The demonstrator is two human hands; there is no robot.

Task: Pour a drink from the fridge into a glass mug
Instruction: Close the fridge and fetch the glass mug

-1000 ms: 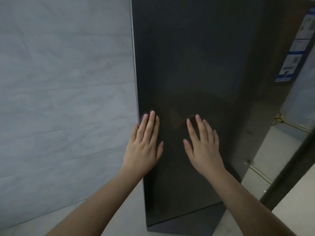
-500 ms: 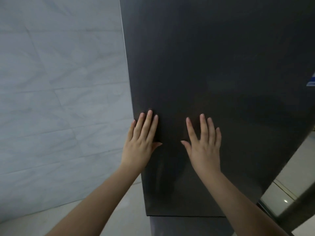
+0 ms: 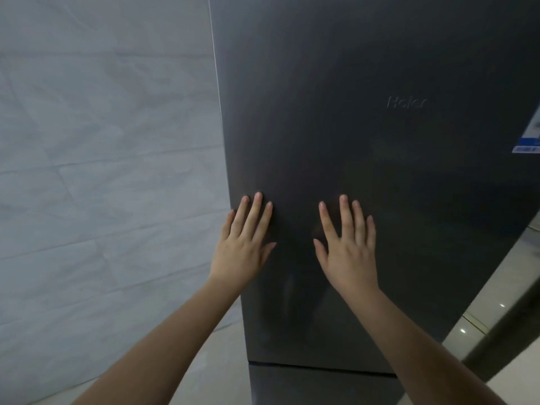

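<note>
Both hands lie flat with fingers straight against the dark upper door of the fridge (image 3: pixel 365 141), the left hand (image 3: pixel 244 247) right at the door's left edge beside the tiled wall (image 3: pixel 102 171) and the right hand (image 3: pixel 347 252) nearer the middle, neither gripping anything. From the head view no drink or glass mug shows, so the drink, I'd guess, sits behind that door. Pressing flat won't open it, and fingers hooked round the left edge could get nipped against the wall, or the door could swing wide and rattle what's inside.
</note>
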